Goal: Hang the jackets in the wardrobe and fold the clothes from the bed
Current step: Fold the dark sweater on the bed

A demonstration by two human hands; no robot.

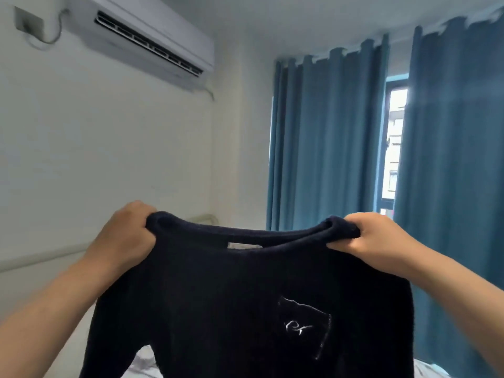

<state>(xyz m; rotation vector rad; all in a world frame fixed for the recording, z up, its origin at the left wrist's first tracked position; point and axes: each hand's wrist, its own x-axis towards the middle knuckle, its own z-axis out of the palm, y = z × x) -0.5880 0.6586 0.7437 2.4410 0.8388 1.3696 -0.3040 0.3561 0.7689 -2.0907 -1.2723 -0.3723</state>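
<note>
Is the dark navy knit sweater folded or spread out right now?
Spread out, not folded: the dark navy knit sweater hangs full width, left hand and right hand gripping its shoulders.

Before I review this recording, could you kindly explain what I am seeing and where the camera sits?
No machine here: a person wears one wide-angle camera on the head, so you see what they see. The left hand and the right hand each grip a shoulder of a dark navy sweater, holding it up, spread out. A small patch with pale stitching sits on its chest. Behind are an air conditioner on a white wall, blue curtains and a slice of window. Only a bit of pale bedding shows below; what lies on it is hidden.
</note>
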